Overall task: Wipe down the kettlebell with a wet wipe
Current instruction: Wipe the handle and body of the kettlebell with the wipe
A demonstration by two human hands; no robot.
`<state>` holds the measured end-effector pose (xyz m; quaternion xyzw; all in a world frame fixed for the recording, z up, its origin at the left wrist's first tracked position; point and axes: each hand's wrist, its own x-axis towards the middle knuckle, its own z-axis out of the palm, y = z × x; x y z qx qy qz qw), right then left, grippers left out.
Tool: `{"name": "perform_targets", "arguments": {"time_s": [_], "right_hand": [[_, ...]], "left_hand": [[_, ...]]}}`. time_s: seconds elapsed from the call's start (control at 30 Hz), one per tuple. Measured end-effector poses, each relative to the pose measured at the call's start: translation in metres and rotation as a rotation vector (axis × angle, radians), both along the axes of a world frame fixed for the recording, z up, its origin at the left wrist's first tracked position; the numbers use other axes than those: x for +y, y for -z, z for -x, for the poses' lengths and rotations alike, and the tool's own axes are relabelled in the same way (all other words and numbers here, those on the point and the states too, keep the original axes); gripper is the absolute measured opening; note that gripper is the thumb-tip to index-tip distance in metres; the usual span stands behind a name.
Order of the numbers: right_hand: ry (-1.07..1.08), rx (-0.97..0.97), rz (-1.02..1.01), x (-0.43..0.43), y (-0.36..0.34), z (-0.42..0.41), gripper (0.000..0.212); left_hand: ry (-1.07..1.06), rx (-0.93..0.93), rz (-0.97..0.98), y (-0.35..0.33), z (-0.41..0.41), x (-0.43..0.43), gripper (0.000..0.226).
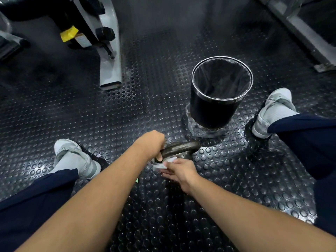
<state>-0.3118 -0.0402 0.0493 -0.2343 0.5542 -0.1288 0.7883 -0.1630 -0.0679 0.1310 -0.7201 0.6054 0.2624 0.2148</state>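
While the left hand [150, 142] curls its fingers and thumb tight round the near end of the handle of the dark, worn metal kettlebell [181, 147], the right hand [181, 172] sits just below and beside it, thumb on top and fingers fairly straight beneath, pinching a crumpled white wet wipe [160, 166]. The wipe lies against the kettlebell under the handle, right beside the left thumb. Both hands touch the kettlebell or nearly so. Its rounded body is mostly hidden beneath them, so only the thick handle loop shows clearly.

The kettlebell rests on a black rubber floor [109, 115] covered in raised round studs, glossy where light falls on it. Navy trouser legs [36, 197] and pale grey trainers [72, 157] are planted on either side, well apart, with the kettlebell between them.

Just beyond the kettlebell stands a round black waste bin [214, 110] with a silver rim and a clear plastic liner. Farther off, at upper left, is the grey metal foot of a gym machine [109, 57] bearing a yellow label [69, 33]. Another grey metal frame [300, 33] runs along the upper right.
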Motion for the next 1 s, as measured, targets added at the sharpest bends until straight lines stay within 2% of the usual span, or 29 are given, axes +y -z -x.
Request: {"name": "perform_targets", "arguments": {"time_s": [0.1, 0.17, 0.3, 0.4, 0.5, 0.57, 0.63, 0.67, 0.73, 0.8, 0.87, 0.93, 1.0], "right_hand": [[0.034, 0.2, 0.156, -0.014, 0.018, 0.028, 0.012], [0.1, 0.333, 0.297, -0.021, 0.025, 0.04, 0.014], [0.065, 0.265, 0.437, -0.017, 0.02, 0.031, 0.027], [-0.214, 0.184, 0.458, -0.008, 0.025, 0.014, 0.027], [-0.667, 0.318, 0.709, -0.004, 0.029, 0.001, 0.024], [-0.894, 0.34, 0.8, -0.004, 0.032, -0.006, 0.031], [-1.009, 0.316, 0.757, -0.008, 0.032, -0.014, 0.044], [-0.982, 0.284, 0.708, -0.01, 0.033, -0.017, 0.046], [-0.808, 0.174, 0.508, -0.011, 0.024, -0.019, 0.042], [-0.574, -0.007, 0.228, -0.009, 0.017, -0.018, 0.039], [-0.351, -0.17, 0.043, -0.005, 0.014, -0.011, 0.032], [-0.239, -0.241, -0.056, -0.005, 0.011, -0.005, 0.031], [-0.292, -0.201, -0.016, -0.008, 0.012, -0.004, 0.033]], "left_hand": [[-0.024, 0.026, -0.022, 0.0, -0.001, 0.001, 0.032], [-0.037, 0.033, -0.014, 0.0, -0.001, 0.002, 0.035], [-0.054, 0.034, -0.005, 0.001, 0.0, 0.002, 0.034], [-0.04, 0.023, 0.015, 0.002, 0.0, 0.003, 0.031], [-0.017, 0.018, 0.029, 0.002, -0.001, 0.004, 0.031], [-0.004, 0.02, 0.034, 0.003, -0.001, 0.005, 0.032], [0.0, 0.026, 0.044, 0.004, -0.002, 0.006, 0.032], [0.007, 0.027, 0.05, 0.004, -0.003, 0.006, 0.033], [0.034, 0.014, 0.063, 0.005, -0.002, 0.008, 0.033], [0.053, -0.002, 0.08, 0.006, 0.0, 0.009, 0.03], [0.058, -0.008, 0.082, 0.005, 0.001, 0.01, 0.028], [0.064, -0.011, 0.084, 0.004, 0.0, 0.009, 0.027], [0.061, -0.013, 0.086, 0.004, 0.001, 0.012, 0.027]]}}
